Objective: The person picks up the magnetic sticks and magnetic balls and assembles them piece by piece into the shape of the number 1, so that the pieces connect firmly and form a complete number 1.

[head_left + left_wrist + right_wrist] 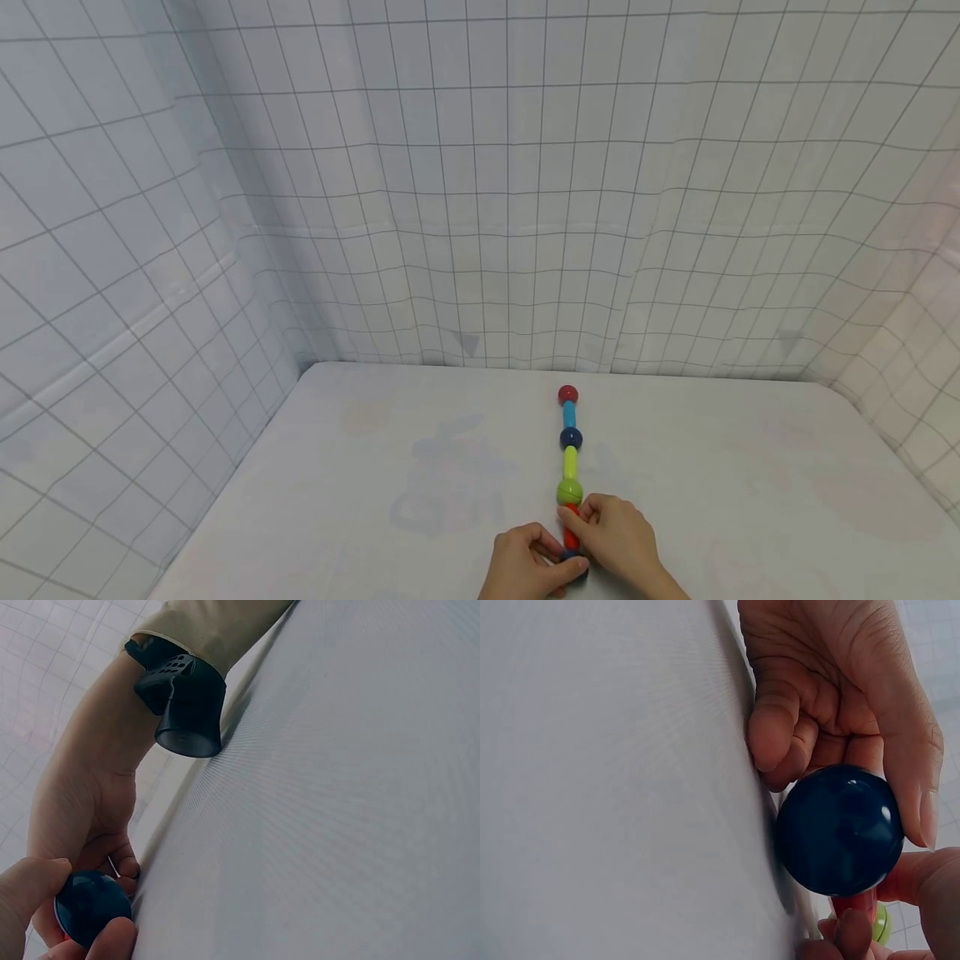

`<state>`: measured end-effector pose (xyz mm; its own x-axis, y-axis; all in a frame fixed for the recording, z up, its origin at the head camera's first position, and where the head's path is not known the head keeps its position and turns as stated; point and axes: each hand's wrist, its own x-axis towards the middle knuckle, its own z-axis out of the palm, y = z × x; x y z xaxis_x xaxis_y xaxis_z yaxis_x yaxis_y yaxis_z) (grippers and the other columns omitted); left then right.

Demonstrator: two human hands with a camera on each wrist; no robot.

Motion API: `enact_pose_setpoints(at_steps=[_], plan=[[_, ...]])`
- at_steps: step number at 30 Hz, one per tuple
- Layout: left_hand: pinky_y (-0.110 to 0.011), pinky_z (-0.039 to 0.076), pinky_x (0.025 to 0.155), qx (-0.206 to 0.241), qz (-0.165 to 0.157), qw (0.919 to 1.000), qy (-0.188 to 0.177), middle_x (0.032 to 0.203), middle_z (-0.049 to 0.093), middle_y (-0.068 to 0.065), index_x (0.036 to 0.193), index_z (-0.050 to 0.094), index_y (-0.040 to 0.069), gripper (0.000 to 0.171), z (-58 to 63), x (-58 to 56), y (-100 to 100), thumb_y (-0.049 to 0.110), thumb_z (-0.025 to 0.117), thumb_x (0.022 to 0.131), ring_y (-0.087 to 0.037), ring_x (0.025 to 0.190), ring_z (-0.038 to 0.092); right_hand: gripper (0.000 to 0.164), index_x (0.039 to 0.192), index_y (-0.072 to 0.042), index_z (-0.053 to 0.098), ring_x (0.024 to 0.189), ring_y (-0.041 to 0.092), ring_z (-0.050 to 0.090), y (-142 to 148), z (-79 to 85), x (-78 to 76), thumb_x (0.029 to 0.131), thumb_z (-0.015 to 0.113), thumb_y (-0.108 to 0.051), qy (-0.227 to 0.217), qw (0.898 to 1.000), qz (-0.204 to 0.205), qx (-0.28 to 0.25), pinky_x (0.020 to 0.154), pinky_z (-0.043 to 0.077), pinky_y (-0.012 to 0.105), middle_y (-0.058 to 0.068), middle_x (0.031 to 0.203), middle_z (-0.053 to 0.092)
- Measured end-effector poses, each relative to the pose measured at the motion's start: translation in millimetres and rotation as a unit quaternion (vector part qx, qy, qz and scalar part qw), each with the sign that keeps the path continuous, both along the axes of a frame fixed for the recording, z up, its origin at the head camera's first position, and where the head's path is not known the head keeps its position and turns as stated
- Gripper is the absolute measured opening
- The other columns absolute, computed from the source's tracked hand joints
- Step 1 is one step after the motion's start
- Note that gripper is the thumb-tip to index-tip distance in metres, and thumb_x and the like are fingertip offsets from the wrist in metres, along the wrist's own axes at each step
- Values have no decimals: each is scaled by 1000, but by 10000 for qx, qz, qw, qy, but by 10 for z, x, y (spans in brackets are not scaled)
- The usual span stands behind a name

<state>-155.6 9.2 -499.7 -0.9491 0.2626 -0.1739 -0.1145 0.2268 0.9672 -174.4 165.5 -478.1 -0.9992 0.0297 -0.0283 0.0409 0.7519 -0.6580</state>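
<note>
A straight chain of balls and rods lies on the white table. From its far end run a red ball (567, 394), a light blue rod (569, 414), a dark blue ball (572, 438), a yellow-green rod (571, 462), a green ball (569, 492) and a red rod (572, 539). At the near end, my left hand (519, 565) pinches another dark blue ball (840, 831) between thumb and fingers, against the red rod's end. My right hand (621, 537) pinches the red rod, its thumb near the green ball. Fingers partly hide the rod.
The white tabletop (360, 483) spreads to both sides of the chain. Grid-patterned white curtains (480, 208) hang behind the table and along both sides. A dark wrist camera (187, 712) is strapped on the right forearm, below a beige sleeve (214, 630).
</note>
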Motion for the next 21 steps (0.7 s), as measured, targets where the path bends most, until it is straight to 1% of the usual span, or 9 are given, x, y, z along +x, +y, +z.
enact_pose_setpoints(at_steps=[12,16,21], plan=[[-25,47,49,68,-25,10000,-49,66,62,2,78,63,9,27,19,11,-9,29,82,75,-14,51,62,36,64,-17,55,46,9,41,0,-9,5,85,66,-45,72,9999,107,36,44,26,24,-9,50,44],[-25,47,49,29,-73,9999,-66,67,61,2,78,63,9,27,38,11,-24,29,81,75,-15,52,63,36,64,-17,55,46,9,41,-6,-7,4,85,66,-45,73,9999,112,39,44,26,24,-9,50,43],[-26,48,49,9,-186,9998,24,66,61,2,78,63,10,27,35,-5,-45,30,81,76,-16,50,63,37,64,-17,54,47,9,41,-16,-11,-3,84,66,-47,47,10000,69,54,44,26,24,-9,50,43]])
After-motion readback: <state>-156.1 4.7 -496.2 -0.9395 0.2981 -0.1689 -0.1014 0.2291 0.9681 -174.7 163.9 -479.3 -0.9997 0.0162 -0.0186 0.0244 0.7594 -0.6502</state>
